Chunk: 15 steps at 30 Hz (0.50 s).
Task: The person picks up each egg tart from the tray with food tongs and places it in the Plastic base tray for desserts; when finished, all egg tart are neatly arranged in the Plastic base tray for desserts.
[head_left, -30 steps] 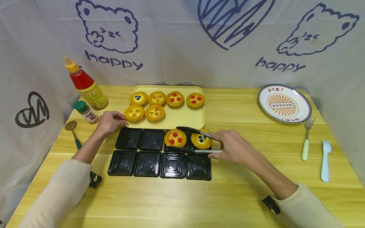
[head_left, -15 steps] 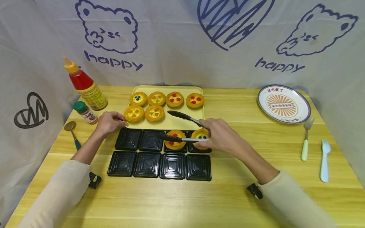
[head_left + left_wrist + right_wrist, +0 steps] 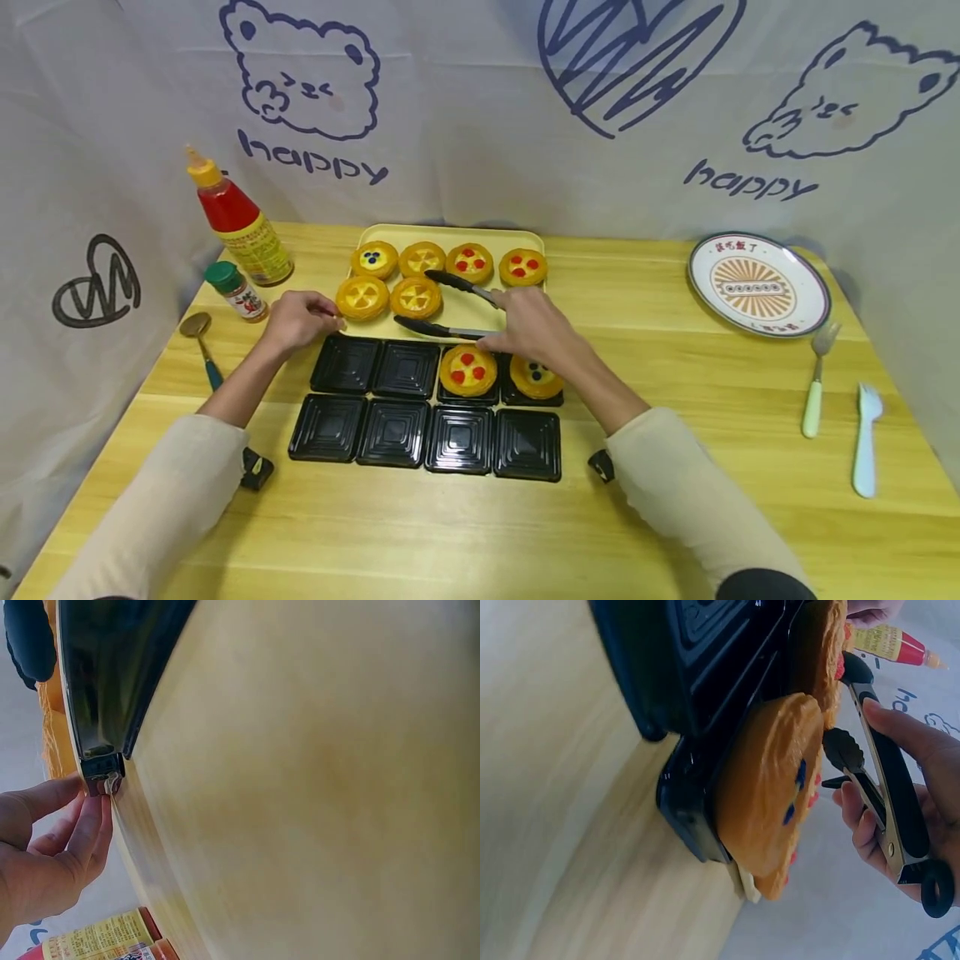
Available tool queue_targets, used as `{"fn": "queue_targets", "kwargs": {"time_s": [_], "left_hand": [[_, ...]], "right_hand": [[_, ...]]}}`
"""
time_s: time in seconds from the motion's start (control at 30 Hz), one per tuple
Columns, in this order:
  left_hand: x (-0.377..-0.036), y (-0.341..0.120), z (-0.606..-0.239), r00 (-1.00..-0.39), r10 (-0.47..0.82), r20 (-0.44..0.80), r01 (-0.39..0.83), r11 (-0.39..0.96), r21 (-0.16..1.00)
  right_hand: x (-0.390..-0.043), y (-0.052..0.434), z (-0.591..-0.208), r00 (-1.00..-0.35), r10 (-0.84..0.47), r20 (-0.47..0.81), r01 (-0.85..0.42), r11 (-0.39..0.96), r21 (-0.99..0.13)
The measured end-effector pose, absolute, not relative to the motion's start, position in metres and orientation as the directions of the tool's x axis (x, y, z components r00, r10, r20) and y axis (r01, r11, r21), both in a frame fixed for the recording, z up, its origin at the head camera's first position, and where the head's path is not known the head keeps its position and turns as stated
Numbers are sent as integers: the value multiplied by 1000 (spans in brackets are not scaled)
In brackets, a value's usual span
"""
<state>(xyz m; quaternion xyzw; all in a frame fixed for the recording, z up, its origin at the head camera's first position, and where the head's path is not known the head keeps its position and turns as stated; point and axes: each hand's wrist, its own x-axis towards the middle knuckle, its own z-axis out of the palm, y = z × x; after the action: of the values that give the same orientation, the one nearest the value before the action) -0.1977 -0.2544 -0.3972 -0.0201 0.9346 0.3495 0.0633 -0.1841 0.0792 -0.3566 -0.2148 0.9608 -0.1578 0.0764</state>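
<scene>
My left hand [image 3: 300,321] pinches the near left corner of a yellow tray [image 3: 450,229], thumb above and fingers below, as the left wrist view shows. Several egg tarts with fruit toppings lie on the tray. My right hand [image 3: 532,325] holds black-tipped kitchen tongs [image 3: 896,787], their arms spread. In the head view the tong tips lie to either side of the right end of a tart with yellow wedges [image 3: 416,297]. In front, a tart with red berries [image 3: 467,371] and a blueberry tart [image 3: 534,379] sit in black square plastic trays [image 3: 405,367].
On the left stand a red sauce bottle [image 3: 255,246] and a green-capped spice jar [image 3: 238,292], with a spoon [image 3: 202,342] beside them. At right lie a round plate [image 3: 757,287], a fork [image 3: 816,379] and a pale blue fork-like utensil [image 3: 865,442]. A white cloth hangs behind.
My right hand has carried the spread tongs left and away from me, from the berry tart in the black trays to the wedge-topped tart. My left hand stays on the tray corner.
</scene>
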Motion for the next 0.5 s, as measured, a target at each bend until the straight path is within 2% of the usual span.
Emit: {"fn": "queue_targets", "kwargs": {"time_s": [0.37, 0.5], "left_hand": [[-198, -254, -397, -991, 16, -133, -76, 752, 655], [-198, -255, -397, -990, 12, -138, -81, 756, 650]], "right_hand": [[-172, 87, -353, -898, -433, -79, -365, 834, -414], [-158, 93, -346, -872, -484, -69, -418, 812, -408]]}}
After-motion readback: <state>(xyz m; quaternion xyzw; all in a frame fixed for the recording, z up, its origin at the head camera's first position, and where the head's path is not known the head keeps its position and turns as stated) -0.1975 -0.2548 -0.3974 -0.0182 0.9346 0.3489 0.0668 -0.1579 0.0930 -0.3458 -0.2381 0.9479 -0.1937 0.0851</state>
